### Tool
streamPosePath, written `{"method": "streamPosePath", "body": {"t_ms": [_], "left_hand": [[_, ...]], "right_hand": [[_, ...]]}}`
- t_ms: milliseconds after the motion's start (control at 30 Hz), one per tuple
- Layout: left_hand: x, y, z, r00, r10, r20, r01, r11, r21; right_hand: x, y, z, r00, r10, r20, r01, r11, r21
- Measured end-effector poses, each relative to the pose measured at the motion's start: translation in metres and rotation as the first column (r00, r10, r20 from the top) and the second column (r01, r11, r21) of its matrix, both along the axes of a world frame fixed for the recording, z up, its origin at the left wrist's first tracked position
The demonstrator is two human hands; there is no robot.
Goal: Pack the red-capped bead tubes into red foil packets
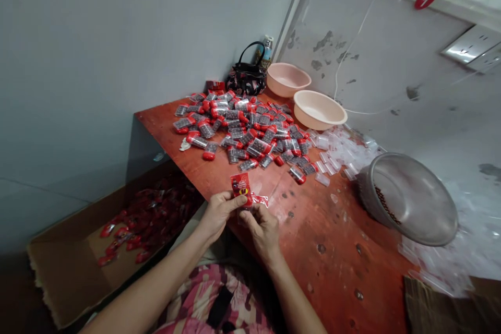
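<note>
My left hand (222, 213) pinches a small red printed packet (241, 188) between thumb and fingers, over the near edge of the red table (301, 240). Close beside it on the right, my right hand (263, 227) has its thumb and fingers closed at the packet's lower end. A shiny red and clear piece (260, 199) shows just above the right fingers; whether it is part of the same packet I cannot tell. Beyond both hands lies a heap of clear containers with red caps and dark contents (258, 146).
Two pink basins (320, 109), a black handbag (246, 79) and a bottle (267, 48) stand at the back. A tilted metal bowl (415, 198) sits at the right among clear plastic pieces (336, 154). Lower left, a cardboard box (66, 271) holds red packets (144, 219).
</note>
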State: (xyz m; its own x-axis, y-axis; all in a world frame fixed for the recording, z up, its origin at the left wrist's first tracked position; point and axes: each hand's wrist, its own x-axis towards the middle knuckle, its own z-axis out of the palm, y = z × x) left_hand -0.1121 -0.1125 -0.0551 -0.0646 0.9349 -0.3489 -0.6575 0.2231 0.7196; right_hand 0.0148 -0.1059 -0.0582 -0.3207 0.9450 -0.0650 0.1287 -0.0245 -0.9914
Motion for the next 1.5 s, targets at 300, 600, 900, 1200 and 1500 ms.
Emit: {"method": "streamPosePath", "body": {"t_ms": [300, 600, 900, 1200, 1500], "left_hand": [[-0.008, 0.001, 0.000, 0.991, -0.122, -0.058, 0.122, 0.992, -0.005], [0.009, -0.001, -0.006, 0.999, 0.003, -0.037, -0.004, 1.000, -0.009], [0.006, -0.008, -0.003, 0.986, 0.081, 0.144, -0.072, 0.995, -0.071], [-0.011, -0.029, -0.004, 0.963, 0.141, 0.229, -0.136, 0.990, -0.035], [-0.033, -0.036, -0.012, 0.888, 0.290, -0.355, -0.289, 0.956, 0.059]], "right_hand": [[-0.001, 0.003, -0.003, 0.989, -0.010, -0.146, -0.010, 0.990, -0.140], [-0.009, 0.003, -0.011, 0.956, -0.164, -0.242, 0.109, 0.968, -0.224], [-0.005, -0.008, -0.011, 0.928, -0.149, -0.341, 0.062, 0.965, -0.254], [-0.018, 0.002, -0.005, 0.942, -0.148, -0.300, 0.069, 0.964, -0.259], [0.045, 0.026, 0.008, 0.956, -0.265, -0.128, 0.251, 0.961, -0.115]]}}
